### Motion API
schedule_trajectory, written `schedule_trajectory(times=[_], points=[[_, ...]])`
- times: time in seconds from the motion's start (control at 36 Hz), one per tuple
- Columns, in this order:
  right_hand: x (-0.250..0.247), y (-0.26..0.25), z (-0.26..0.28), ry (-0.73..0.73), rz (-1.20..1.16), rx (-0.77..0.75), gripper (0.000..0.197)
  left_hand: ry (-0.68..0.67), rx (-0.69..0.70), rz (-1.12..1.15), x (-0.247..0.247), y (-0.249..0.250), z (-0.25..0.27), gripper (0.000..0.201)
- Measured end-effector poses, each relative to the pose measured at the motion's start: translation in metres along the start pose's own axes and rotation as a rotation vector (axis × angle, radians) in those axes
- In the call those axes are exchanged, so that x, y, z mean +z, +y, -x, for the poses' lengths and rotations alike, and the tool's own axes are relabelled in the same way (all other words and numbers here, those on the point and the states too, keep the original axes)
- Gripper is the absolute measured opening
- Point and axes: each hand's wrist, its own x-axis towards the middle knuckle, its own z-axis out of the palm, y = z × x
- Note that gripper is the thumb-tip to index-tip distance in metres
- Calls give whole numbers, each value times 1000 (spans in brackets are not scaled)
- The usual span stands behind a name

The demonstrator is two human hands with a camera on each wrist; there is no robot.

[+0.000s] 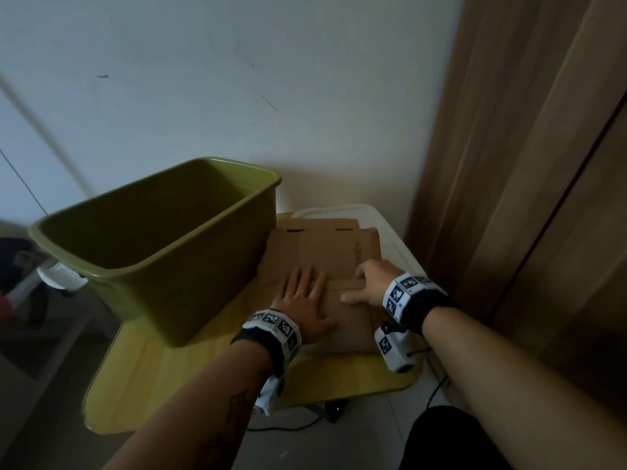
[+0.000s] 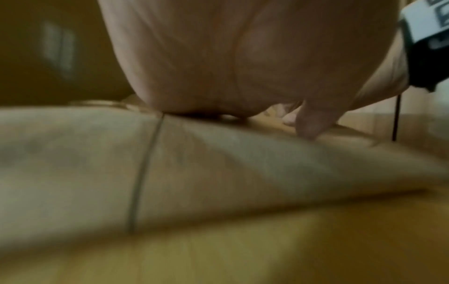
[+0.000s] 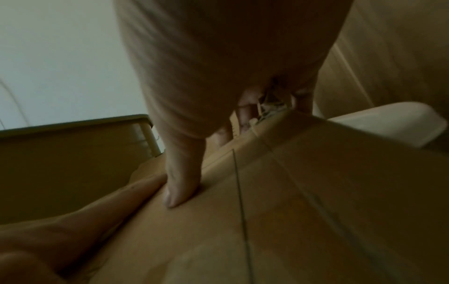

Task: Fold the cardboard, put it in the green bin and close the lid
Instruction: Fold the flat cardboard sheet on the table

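The olive green bin (image 1: pixel 190 286) stands open and empty on the left of a yellow table (image 1: pixel 163 374). A brown flattened cardboard (image 1: pixel 325 245) lies just right of it, its near part folded over. My left hand (image 1: pixel 302 293) lies flat on the folded part with fingers spread; the left wrist view shows the palm (image 2: pixel 230 57) on the cardboard (image 2: pixel 218 163). My right hand (image 1: pixel 368 283) presses on the cardboard beside it, thumb (image 3: pixel 179 182) down on the flap, bent fingertips at the flap's far edge. A white lid (image 1: pixel 390 225) lies under the cardboard's far right.
A white wall stands close behind the table. A tall wooden panel (image 1: pixel 526 164) rises on the right. Cables (image 1: pixel 437 391) run on the tiled floor below the table's front edge. Dark clutter (image 1: pixel 20 273) sits low at the left.
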Motion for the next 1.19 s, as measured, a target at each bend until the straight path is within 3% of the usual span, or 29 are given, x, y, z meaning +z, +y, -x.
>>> schedule_trajectory(times=[0.17,0.28,0.39,0.56,0.64,0.75,0.89,0.97,1.03,1.08,1.19], points=[[19,4,-6,59,-23,68,76,-47,3,36,14,-3,-3,96],[26,2,-1,145,-47,137,96,-97,23,34,10,-2,2,99],[26,5,6,135,-113,209,107,-122,41,5,2,0,9,102],[34,15,19,63,-286,256,91,-191,6,-16,-10,23,34,85],[33,22,25,-17,-240,242,110,-200,17,14,-10,29,46,83],[35,27,28,-36,-220,285,137,-235,77,33,-7,27,59,96],[20,33,25,165,-463,468,117,-222,156,6,-5,22,76,122],[19,49,1,153,-611,531,126,-238,195,-80,-6,22,82,142],[42,81,-36,112,-685,543,126,-225,192,-115,-5,23,83,140],[54,94,-49,92,-754,540,105,-203,184,-116,-5,24,83,135],[33,62,5,102,-916,513,89,-204,186,-66,-6,20,87,130]])
